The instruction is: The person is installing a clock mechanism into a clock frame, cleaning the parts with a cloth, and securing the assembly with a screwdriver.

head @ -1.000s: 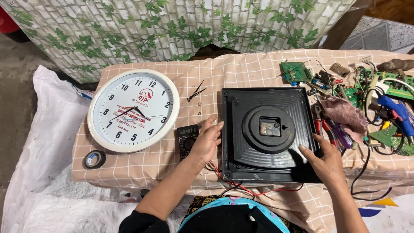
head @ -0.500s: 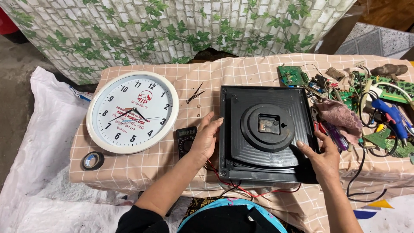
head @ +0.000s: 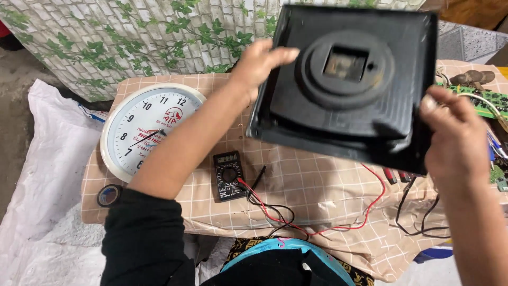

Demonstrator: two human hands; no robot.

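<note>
A square black clock housing is gripped at its two side edges, back face toward the camera: the left hand is closed on the left edge with the fingers over the top of the rim, and the right hand is closed on the right edge near the lower corner. The housing is held raised and tilted above the table, clear of its checked cloth, and a round raised hub with a small square movement is seen at its middle. Directly below it a small black multimeter is laid flat, with red and black leads trailed toward the table's front edge. A round white wall clock is laid face up to the left, just beside a roll of black tape. Green circuit boards are seen at the far right
</note>
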